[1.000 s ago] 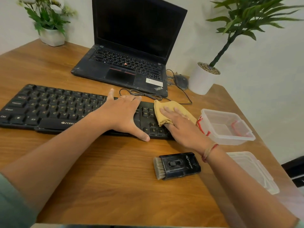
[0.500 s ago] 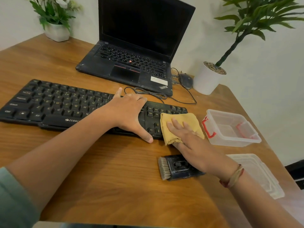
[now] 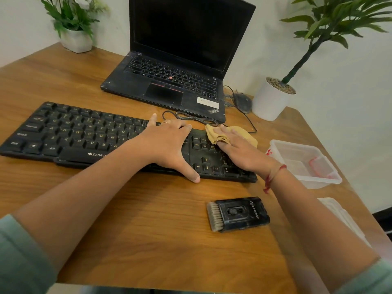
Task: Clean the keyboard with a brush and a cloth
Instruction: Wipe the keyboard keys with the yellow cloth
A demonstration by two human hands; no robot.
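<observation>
left hand [image 3: 167, 143] covers middle keys of keyboard [image 3: 74, 134]; right hand [image 3: 239, 149] hides part of cloth [image 3: 214, 134] and numpad. laptop [image 3: 161, 83] screen, left plant [image 3: 72, 20], right plant [image 3: 331, 22] cut at top. sticker [image 3: 207, 102] text too small. clear lid [image 3: 345, 217] partly behind right forearm.

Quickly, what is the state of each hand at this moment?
Left hand: open, resting flat on the keyboard.
Right hand: open, straight fingers pressing the yellow cloth onto the keyboard's right end.

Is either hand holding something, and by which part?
Nothing is gripped. The right hand presses the yellow cloth flat onto the keyboard, fingers across its middle; the left hand lies flat on the keyboard.
</observation>
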